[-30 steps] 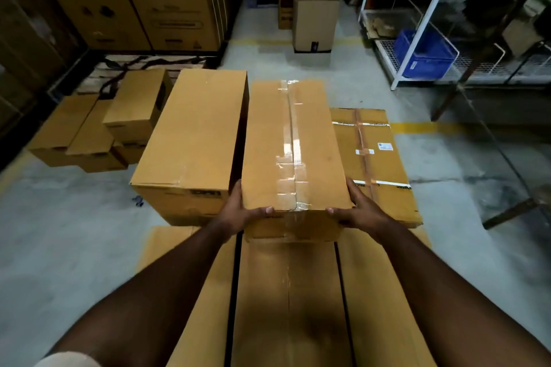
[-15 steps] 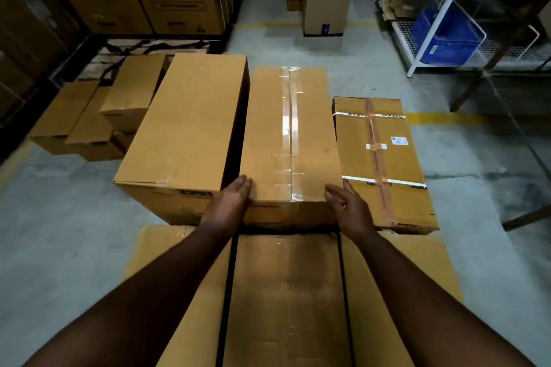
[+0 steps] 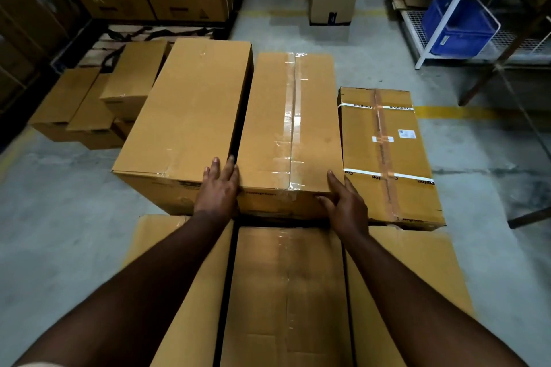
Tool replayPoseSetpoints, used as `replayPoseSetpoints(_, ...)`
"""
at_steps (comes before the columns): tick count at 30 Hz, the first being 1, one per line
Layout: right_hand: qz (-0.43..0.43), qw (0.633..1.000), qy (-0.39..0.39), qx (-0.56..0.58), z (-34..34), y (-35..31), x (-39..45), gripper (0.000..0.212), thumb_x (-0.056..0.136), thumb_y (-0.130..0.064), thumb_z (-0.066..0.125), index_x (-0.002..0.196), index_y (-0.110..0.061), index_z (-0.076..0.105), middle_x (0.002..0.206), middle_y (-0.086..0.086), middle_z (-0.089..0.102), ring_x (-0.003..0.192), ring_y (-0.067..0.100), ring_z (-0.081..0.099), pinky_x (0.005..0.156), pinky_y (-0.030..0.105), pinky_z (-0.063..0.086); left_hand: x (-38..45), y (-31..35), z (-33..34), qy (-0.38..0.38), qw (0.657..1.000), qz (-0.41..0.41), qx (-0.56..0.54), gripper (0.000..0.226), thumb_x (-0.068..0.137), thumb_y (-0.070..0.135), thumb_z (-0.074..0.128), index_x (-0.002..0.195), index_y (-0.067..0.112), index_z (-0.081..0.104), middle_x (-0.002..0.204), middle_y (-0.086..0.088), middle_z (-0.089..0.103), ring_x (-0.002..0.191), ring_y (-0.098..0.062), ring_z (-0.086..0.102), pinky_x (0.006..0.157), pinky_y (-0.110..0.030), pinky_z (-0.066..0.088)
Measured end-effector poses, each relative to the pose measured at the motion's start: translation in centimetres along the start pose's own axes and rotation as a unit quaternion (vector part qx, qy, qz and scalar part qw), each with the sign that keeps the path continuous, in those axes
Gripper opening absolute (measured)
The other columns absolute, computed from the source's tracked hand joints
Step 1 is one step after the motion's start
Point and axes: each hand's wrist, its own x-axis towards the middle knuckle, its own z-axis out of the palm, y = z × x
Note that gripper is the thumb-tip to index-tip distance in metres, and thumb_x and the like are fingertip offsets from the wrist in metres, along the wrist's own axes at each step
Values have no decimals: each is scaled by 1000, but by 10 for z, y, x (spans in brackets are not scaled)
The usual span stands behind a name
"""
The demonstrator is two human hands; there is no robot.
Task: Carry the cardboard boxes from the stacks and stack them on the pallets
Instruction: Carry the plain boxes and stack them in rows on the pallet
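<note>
While my left hand [image 3: 219, 191] lies flat against the near left corner of the taped box [image 3: 290, 134], fingers straight and close together and reaching up over the top edge, my right hand [image 3: 346, 202] presses the near right corner, fingers straight along the side and thumb on the front face. Neither hand curls round anything. The taped box sits in the middle of a row of three: the big box [image 3: 187, 116] is tight against its left side, touching my left fingers, and the strapped box [image 3: 384, 152], which sits lower, is just beside it on the right. The row stands on the concrete floor [image 3: 59, 202]. Nearer to me, under my forearms, lie three more boxes [image 3: 286, 292] side by side. Small boxes [image 3: 89, 104] are piled to the far left, near a pallet [image 3: 119, 39]. A blue crate [image 3: 456, 27] sits on a white rack [image 3: 441, 12] to the far right.
</note>
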Motion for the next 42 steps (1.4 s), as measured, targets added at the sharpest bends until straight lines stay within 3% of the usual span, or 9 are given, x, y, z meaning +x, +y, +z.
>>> replayPoseSetpoints(7,17,1000,-19,-10,1,-13,3,74,96,-20,75,160,-32,40,172,8,24,153,32,35,117,42,40,8,5,-1,-14,999,-18,-32,98,90,18,77,164,11,13,173,-10,9,159,-41,-2,129,-51,9)
replayPoseSetpoints(11,-8,996,-44,-82,-6,-16,-12,80,96,-17,75,163,-25,33,176,3,6,157,30,24,118,44,41,-8,9,0,5,997,-8,-74,84,99,21,64,165,10,13,173,-11,7,159,-36,-4,129,-47,4)
replayPoseSetpoints(14,-72,993,-6,-90,-12,-24,-38,67,97,-19,70,158,-22,41,171,2,26,157,26,24,120,47,39,-32,12,-5,50,989,0,-137,71,101,22,59,162,10,26,170,-12,23,158,-31,15,128,-42,16)
replayPoseSetpoints(18,-127,992,-22,7,-19,-54,-90,50,99,-19,66,147,-21,55,146,0,57,130,18,55,105,40,53,-86,11,-25,75,971,3,-229,56,97,24,65,150,12,48,157,-11,47,145,-30,43,118,-45,39)
replayPoseSetpoints(22,-158,982,-55,86,-21,-96,-153,35,99,-18,66,134,-21,67,130,-5,65,116,11,62,97,37,58,-168,4,-52,106,942,-57,-314,44,97,24,67,141,18,59,137,-5,65,124,-25,61,98,-36,50)
replayPoseSetpoints(25,-159,976,-77,128,-10,-120,-200,28,100,-19,66,127,-24,70,124,-7,68,107,5,65,90,37,61,-225,-11,-56,103,927,-73,-353,36,99,25,65,134,19,66,134,-2,68,123,-23,63,98,-33,49)
replayPoseSetpoints(32,-143,971,-118,153,45,-192,-301,24,101,-19,64,123,-26,72,119,-14,68,105,2,65,92,34,60,-334,-102,-46,118,891,-149,-412,31,98,23,67,128,22,71,128,-1,73,93,-29,72,81,-25,45)
replayPoseSetpoints(37,-188,958,-155,152,129,-267,-367,21,99,-16,65,116,-25,75,111,-16,66,93,-8,65,84,30,60,-400,-211,-21,163,865,-187,-436,29,98,20,66,127,20,72,130,0,71,102,-25,71,90,-27,48)
replayPoseSetpoints(42,-176,954,-165,175,239,-359,-431,22,98,-10,65,112,-23,76,112,-5,74,90,-4,68,80,14,52,-462,-345,25,175,846,-189,-466,29,98,18,64,125,21,72,127,5,73,114,-15,68,97,-25,48)
